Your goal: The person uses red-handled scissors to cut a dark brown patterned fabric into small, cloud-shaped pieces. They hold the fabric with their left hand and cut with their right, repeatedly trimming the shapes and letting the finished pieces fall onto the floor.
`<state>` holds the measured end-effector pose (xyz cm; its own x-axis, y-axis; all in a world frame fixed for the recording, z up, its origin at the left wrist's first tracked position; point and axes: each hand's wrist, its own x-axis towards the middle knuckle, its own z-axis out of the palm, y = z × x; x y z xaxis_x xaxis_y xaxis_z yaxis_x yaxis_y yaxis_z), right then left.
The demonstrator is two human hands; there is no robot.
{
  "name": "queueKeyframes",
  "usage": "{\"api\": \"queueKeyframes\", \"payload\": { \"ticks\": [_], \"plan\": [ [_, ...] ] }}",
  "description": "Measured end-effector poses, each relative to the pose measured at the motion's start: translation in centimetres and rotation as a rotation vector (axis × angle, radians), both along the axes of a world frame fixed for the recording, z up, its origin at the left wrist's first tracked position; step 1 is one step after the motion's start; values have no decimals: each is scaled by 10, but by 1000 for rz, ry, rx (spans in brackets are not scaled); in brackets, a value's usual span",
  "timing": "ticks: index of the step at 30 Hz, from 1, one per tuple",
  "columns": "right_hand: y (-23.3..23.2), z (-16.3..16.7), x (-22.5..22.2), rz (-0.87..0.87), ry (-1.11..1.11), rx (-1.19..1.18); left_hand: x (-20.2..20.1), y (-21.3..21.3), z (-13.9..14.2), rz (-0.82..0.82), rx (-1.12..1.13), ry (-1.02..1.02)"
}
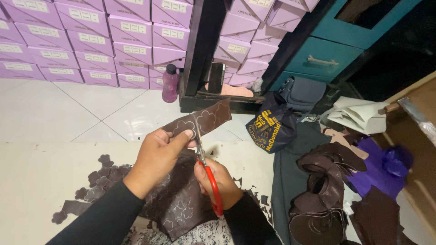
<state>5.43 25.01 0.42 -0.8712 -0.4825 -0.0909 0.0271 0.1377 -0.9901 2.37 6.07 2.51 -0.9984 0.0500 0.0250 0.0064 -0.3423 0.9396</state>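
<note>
Over pale mat, red-handled scissors (pixel 210 174), flower-traced brown leather (pixel 200 120)

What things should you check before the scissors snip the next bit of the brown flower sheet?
1. Left hand grips the brown sheet firmly: ok.
2. Left thumb clear of the blades: not ok, it sits right beside them.
3. Right hand holds the red-handled scissors: ok.
4. Blades follow the drawn flower outline: cannot tell.
5. Cut flower pieces lie away from the cutting spot: ok.
</note>
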Motion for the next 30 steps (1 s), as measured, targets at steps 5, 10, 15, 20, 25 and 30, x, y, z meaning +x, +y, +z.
{"api": "queueKeyframes", "payload": {
  "ticks": [5,10,15,20,25,30],
  "plan": [
    [3,-1,2,-42,-98,-60,1,-1,5,34,-134,-28],
    [6,-2,1,-35,-122,-103,-1,-2,11,2,-115,1],
    [9,0,1,-15,-140,-138,1,-7,15,-19,-107,58],
    [9,1,1,-33,-97,-37,0,-19,19,-96,-148,45],
    [13,-3,1,-38,-94,113,-1,-31,21,-130,-243,-5],
    [12,-8,-5,45,37,103,-2,-36,21,-137,-297,-20]
  ]
}}
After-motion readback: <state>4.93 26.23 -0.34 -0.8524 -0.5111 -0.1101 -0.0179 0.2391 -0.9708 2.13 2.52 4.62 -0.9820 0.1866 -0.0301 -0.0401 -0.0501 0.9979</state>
